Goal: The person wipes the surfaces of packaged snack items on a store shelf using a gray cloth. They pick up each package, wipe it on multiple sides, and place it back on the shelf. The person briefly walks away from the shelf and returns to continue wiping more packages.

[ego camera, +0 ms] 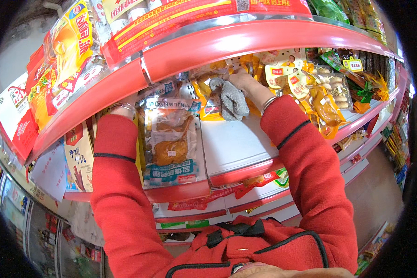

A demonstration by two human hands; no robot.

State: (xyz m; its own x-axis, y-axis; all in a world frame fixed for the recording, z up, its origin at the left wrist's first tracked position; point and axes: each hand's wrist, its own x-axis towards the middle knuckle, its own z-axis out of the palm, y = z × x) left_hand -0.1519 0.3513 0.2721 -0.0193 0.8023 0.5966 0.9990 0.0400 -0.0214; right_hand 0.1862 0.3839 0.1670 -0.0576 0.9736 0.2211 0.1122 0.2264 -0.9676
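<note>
My right hand (242,80) reaches in under the red-edged upper shelf and grips a grey cloth (231,99), which hangs down from it. The fingertips are partly hidden behind the cloth and the shelf. Against the cloth lies a yellow-orange snack packet (208,110). Only the wrist and part of my left hand (124,110) show; its fingers are out of sight below the upper shelf. Close to that wrist lies a stack of clear vacuum packs of duck leg (170,146). A bare white shelf board (238,142) shows between these packs and my right forearm.
The upper shelf's red front edge (250,36) curves above both forearms. Orange snack bags (321,104) and a pack of round biscuits (337,87) sit to the right. A beige jerky bag (79,156) stands at left. More packets (257,182) lie on a lower shelf.
</note>
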